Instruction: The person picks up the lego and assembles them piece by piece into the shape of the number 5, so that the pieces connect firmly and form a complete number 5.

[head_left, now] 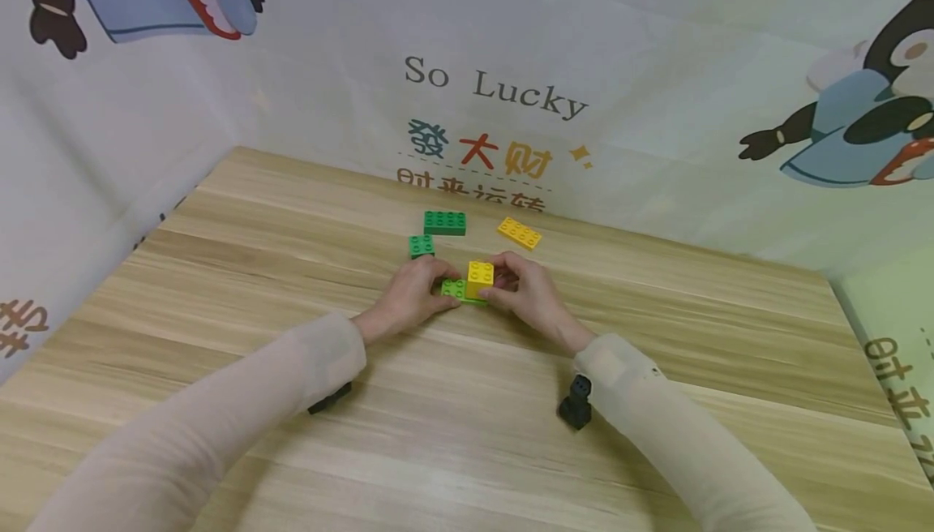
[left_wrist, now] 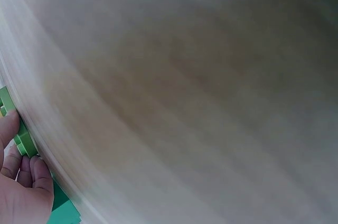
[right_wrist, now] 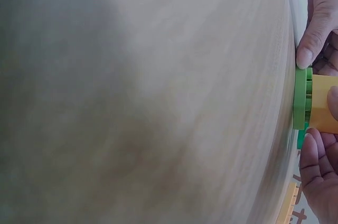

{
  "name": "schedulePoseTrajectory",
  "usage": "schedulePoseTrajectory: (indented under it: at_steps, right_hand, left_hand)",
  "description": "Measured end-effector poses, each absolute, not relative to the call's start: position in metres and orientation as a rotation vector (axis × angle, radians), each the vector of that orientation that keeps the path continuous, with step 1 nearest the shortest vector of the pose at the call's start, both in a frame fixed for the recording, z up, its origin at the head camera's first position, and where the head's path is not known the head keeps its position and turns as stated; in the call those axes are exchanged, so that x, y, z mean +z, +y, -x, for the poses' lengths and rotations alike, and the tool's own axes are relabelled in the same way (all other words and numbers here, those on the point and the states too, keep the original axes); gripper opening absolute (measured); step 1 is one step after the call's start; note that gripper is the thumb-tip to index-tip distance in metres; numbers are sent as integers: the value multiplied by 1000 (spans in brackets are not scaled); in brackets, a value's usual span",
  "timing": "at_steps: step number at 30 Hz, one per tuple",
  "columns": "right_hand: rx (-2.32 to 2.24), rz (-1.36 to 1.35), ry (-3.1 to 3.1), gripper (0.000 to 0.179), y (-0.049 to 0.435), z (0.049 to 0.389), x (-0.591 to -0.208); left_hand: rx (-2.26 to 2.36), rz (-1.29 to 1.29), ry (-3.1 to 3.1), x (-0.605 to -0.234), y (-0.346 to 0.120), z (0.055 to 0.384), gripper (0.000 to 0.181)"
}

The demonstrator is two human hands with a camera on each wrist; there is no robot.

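Observation:
A flat light green toy building brick lies on the table in front of me, and my left hand pinches its left end between thumb and fingers. Over the right part of that brick stands a square yellow brick, upright, studs up. My right hand holds the yellow brick from the right with thumb and fingers. In the right wrist view, green studs show along the lower edge of the yellow brick, above the flat green brick. The left wrist view catches only part of my left hand.
Behind my left hand lie a small dark green brick and a longer dark green brick. A flat yellow-orange brick lies behind my right hand. A printed cloth hangs along the back edge of the wooden table.

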State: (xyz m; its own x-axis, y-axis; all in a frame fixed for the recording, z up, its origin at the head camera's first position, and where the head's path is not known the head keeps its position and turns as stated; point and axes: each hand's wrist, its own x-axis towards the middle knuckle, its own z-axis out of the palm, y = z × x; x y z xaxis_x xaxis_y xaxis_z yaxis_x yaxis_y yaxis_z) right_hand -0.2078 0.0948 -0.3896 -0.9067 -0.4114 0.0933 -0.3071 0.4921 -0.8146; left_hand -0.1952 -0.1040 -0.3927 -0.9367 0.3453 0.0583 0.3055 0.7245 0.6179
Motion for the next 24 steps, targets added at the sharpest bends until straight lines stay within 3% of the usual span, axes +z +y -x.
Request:
schedulePoseTrajectory:
  at_steps: [24]
  right_hand:
    - [-1167, 801, 2669, 33, 98, 211, -379]
  left_hand:
    - [961, -606, 2867, -392, -105, 197, 36]
